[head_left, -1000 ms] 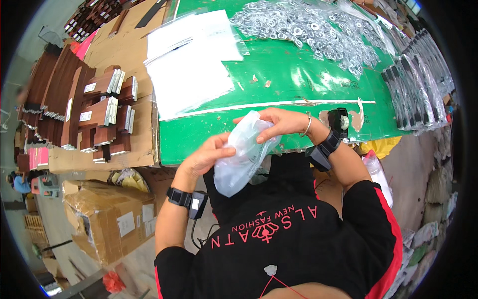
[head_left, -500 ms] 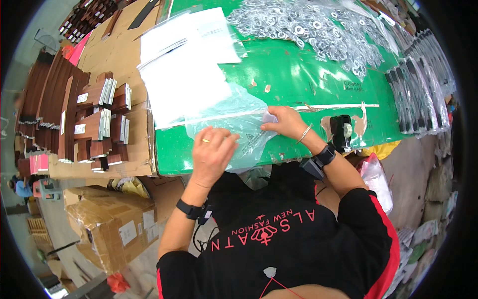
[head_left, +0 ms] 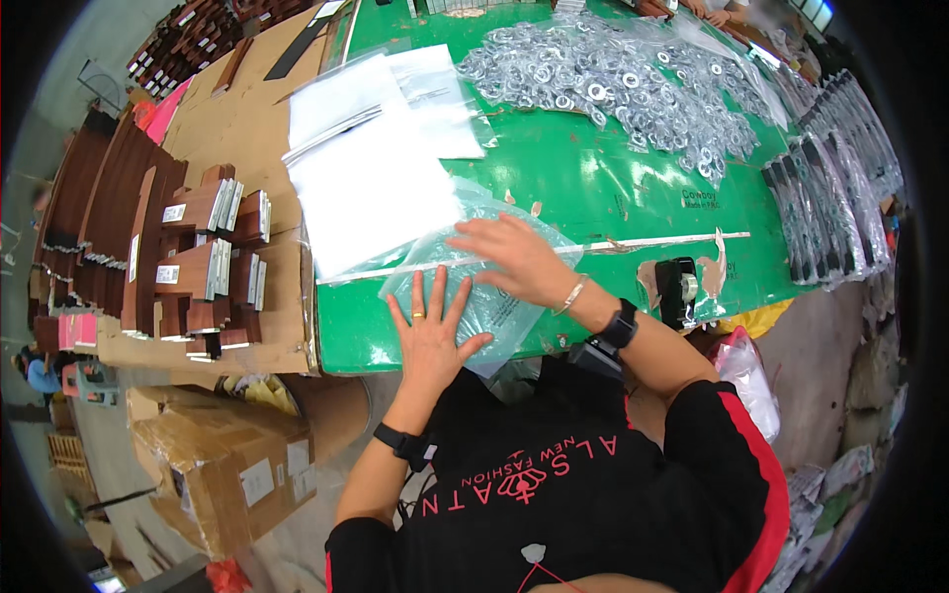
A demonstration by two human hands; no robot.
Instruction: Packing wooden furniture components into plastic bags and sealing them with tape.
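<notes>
A thin clear plastic bag (head_left: 519, 321) lies spread on the green tabletop (head_left: 583, 188) in front of me. My left hand (head_left: 431, 334), a ring on one finger, presses flat on the bag with its fingers spread. My right hand (head_left: 519, 262) is over the bag's upper part, fingers stretched out toward the left and gripping nothing; whether its palm touches the film I cannot tell. Just beyond both hands, a stack of white sheets or flat bags (head_left: 376, 198) partly overlaps the clear bag. A thin white strip (head_left: 672, 240) runs across the tabletop beside my right hand.
Small bags of metal washers (head_left: 613, 84) pile up at the back. Wrapped dark pieces (head_left: 825, 208) stand at the right, with a black tape dispenser (head_left: 677, 294) closer in. Brown wooden pieces (head_left: 193, 272) are stacked at left, above a taped carton (head_left: 222, 469). Someone's hands (head_left: 717, 12) show far back.
My left hand has opened from a curled shape and flattened onto the bag. My right hand has released the bag's edge and moved left across it. The bag lies flatter.
</notes>
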